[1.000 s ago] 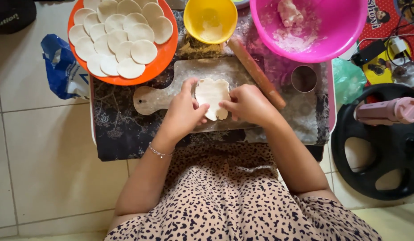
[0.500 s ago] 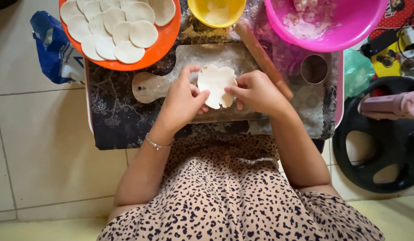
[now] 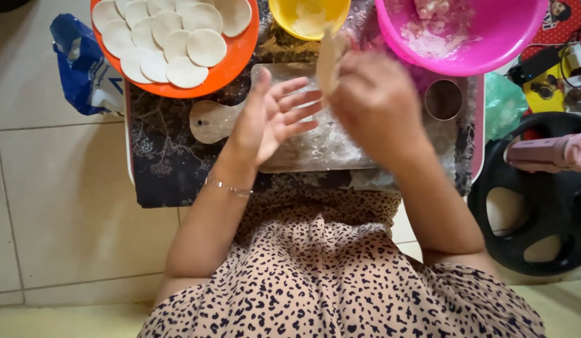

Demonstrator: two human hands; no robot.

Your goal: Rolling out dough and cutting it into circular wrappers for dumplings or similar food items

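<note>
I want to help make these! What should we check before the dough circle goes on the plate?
1. Dough circle held in the right hand: ok, though blurred.
2. Left hand free: ok, open with fingers spread.
3. Room on the orange plate: ok, bare rim on its near side.
4. Stacked dough rounds lying flat: ok.
5. Dough circle untorn: cannot tell, seen edge-on.
6. Floured wooden board free: ok.
</note>
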